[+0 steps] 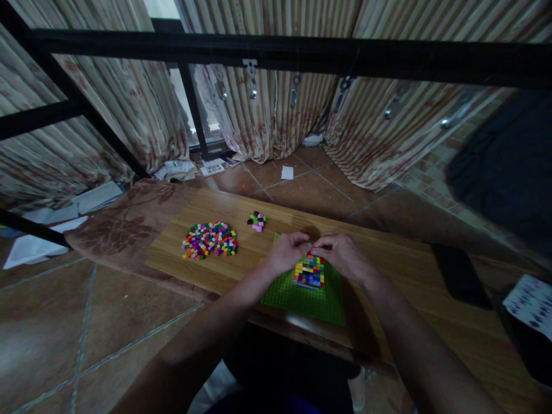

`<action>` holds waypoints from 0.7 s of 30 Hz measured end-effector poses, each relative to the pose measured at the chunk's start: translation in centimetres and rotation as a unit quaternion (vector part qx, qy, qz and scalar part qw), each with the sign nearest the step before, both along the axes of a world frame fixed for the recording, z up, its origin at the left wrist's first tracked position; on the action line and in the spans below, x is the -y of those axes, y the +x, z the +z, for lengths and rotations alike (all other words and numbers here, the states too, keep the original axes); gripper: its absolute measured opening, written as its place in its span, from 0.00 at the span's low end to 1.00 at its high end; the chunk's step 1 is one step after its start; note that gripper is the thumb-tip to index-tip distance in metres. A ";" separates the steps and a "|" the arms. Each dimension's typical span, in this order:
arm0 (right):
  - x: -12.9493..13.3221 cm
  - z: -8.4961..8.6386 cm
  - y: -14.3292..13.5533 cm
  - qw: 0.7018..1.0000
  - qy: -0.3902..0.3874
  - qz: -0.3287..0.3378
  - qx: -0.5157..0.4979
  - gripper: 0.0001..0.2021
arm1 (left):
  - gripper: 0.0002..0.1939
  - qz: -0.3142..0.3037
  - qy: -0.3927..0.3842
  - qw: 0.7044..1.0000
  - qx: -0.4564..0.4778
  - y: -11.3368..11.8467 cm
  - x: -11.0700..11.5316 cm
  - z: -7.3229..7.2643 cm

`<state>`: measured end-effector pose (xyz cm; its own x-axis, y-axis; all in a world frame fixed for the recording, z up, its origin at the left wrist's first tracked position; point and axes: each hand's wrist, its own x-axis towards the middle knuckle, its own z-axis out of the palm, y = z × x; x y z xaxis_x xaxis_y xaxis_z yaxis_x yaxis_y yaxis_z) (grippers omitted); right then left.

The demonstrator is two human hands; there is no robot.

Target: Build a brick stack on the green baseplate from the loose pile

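A block of multicoloured toy bricks (309, 272) stands on a green baseplate (297, 305) at the front of the wooden table. My left hand (290, 252) reaches over its far left corner with thumb and fingers closed together; what they grip, if anything, is hidden. From the other side, my right hand (338, 250) pinches at the far edge of the block, fingertips close to those of my left. A small red toy brick (311, 249) shows between the fingertips, partly covered. Left of the baseplate lies a large heap of mixed toy bricks (210, 239).
A small pile of pink, green and black bricks (257, 221) lies behind the baseplate's left side. On the right of the wooden table (401, 270) rest a dark flat object (460, 275) and a patterned white item (530, 303). A black metal bar (276, 54) crosses above, before striped curtains.
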<state>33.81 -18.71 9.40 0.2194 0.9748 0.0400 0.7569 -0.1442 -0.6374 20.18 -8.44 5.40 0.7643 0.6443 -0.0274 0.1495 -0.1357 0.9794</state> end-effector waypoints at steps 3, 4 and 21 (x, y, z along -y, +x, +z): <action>-0.2 0.1 0.1 1.000 -0.003 0.020 0.024 0.08 | 0.12 0.003 -0.003 1.000 0.003 0.1 0.1 -0.3; -0.2 0.1 0.1 0.999 0.000 0.021 0.025 0.08 | 0.12 0.005 -0.006 1.000 0.005 0.1 0.1 -0.4; 1.4 0.4 -0.7 0.996 0.055 -0.069 -0.017 0.12 | 0.12 0.068 -0.062 0.993 0.073 -1.9 -0.3 0.5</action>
